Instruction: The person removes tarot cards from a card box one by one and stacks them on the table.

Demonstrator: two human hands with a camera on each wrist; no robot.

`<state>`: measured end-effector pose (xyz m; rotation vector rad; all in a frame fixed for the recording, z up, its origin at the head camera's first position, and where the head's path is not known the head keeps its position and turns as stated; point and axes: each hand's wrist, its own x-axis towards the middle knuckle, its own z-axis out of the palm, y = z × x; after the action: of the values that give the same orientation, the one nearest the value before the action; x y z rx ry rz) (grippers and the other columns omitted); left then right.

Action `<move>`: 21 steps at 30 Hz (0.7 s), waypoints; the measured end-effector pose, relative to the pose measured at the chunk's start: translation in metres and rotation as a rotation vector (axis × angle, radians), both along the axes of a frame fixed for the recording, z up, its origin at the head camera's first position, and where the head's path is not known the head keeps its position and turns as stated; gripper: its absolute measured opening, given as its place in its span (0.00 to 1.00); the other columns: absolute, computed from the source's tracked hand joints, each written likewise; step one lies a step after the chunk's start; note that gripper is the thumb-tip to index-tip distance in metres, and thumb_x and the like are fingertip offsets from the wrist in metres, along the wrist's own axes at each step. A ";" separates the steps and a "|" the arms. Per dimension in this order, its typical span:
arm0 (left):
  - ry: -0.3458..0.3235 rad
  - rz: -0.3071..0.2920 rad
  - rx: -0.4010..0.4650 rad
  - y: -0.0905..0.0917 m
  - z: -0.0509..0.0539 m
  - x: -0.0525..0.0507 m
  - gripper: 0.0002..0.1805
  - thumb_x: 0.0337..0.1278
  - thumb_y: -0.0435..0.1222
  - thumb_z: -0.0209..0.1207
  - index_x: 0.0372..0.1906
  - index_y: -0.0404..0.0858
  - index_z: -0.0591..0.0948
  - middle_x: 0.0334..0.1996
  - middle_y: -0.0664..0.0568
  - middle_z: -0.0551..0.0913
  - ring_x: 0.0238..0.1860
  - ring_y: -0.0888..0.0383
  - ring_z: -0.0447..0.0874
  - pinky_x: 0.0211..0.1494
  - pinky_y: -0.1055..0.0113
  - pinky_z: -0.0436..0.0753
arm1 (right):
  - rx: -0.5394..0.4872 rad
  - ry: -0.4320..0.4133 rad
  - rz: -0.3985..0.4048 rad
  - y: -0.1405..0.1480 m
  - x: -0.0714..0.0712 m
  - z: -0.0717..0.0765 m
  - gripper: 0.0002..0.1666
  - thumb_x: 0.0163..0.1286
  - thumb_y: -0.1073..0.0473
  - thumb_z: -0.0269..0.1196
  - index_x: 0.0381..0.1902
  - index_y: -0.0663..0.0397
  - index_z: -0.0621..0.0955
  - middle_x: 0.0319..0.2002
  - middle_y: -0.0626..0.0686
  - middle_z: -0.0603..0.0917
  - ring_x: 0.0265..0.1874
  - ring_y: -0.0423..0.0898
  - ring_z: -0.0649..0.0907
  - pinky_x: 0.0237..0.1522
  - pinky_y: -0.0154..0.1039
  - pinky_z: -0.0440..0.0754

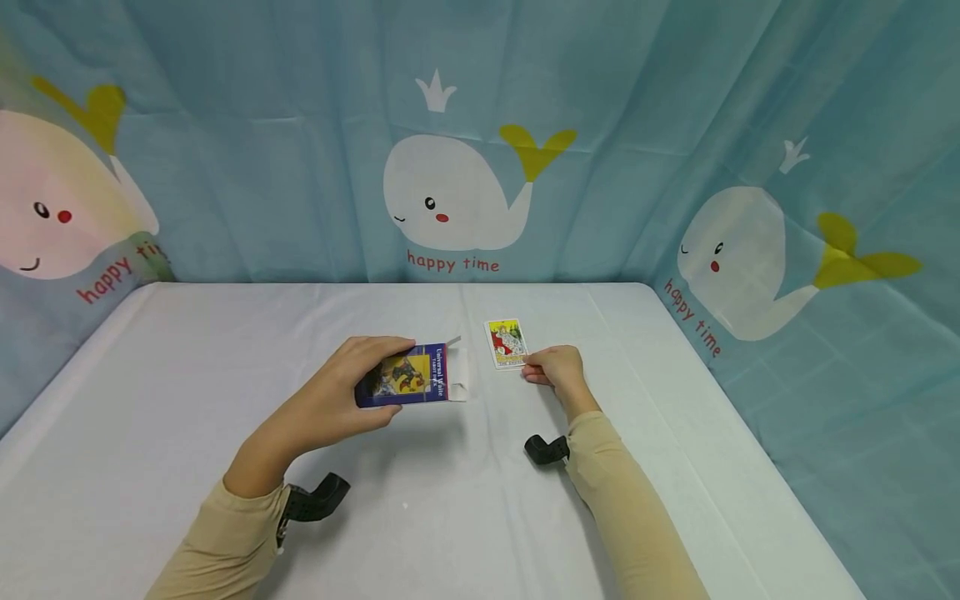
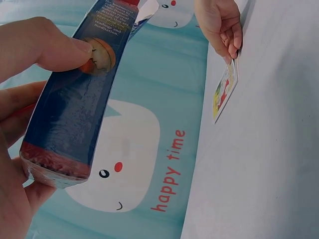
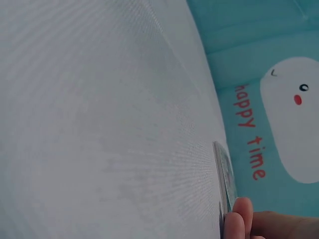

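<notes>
My left hand (image 1: 341, 392) grips a blue tarot card box (image 1: 408, 375) above the table, thumb on one long edge and fingers on the opposite one. The box's end flap stands open toward the right; whether cards are inside cannot be seen. At the near right corner of a tarot card (image 1: 507, 342), my right hand (image 1: 557, 371) pinches with thumb and fingers. The card lies face up, yellow and red, on or just above the cloth. In the right wrist view its edge (image 3: 219, 164) looks layered, like a thin stack, beside the fingertips (image 3: 242, 206).
A white cloth covers the table (image 1: 225, 375). Light blue curtains (image 1: 285, 167) with whale prints hang behind the table and along both sides. Black wrist cameras (image 1: 318, 497) sit on both forearms.
</notes>
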<state>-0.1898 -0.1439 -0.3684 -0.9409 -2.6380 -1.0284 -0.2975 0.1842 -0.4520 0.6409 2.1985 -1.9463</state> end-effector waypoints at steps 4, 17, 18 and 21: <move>0.011 0.002 -0.003 0.000 0.001 0.001 0.40 0.47 0.34 0.72 0.69 0.43 0.71 0.66 0.49 0.75 0.62 0.54 0.69 0.57 0.54 0.76 | 0.026 -0.011 0.003 0.000 -0.003 -0.002 0.04 0.63 0.72 0.64 0.33 0.66 0.78 0.14 0.50 0.82 0.13 0.37 0.82 0.22 0.29 0.82; -0.008 0.005 -0.003 -0.002 0.001 0.000 0.41 0.47 0.34 0.72 0.70 0.44 0.70 0.66 0.49 0.75 0.62 0.53 0.69 0.56 0.53 0.76 | 0.032 -0.028 0.007 0.000 -0.003 0.000 0.10 0.63 0.72 0.64 0.41 0.70 0.76 0.12 0.50 0.81 0.11 0.37 0.82 0.21 0.29 0.82; -0.013 0.006 -0.001 -0.002 0.001 0.000 0.41 0.47 0.34 0.72 0.70 0.44 0.71 0.66 0.49 0.75 0.62 0.53 0.69 0.56 0.53 0.76 | 0.025 -0.025 0.008 0.000 -0.003 0.000 0.12 0.63 0.72 0.64 0.44 0.72 0.75 0.12 0.50 0.81 0.11 0.37 0.82 0.22 0.29 0.82; -0.027 0.005 0.012 -0.003 0.000 -0.001 0.41 0.47 0.33 0.72 0.70 0.44 0.71 0.66 0.50 0.75 0.62 0.54 0.69 0.56 0.54 0.76 | 0.006 -0.033 0.005 0.001 -0.003 0.000 0.18 0.64 0.71 0.65 0.50 0.76 0.75 0.13 0.50 0.82 0.12 0.37 0.83 0.23 0.29 0.82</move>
<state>-0.1908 -0.1470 -0.3679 -0.9241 -2.6515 -1.0617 -0.3009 0.1857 -0.4517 0.6634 2.1852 -1.9135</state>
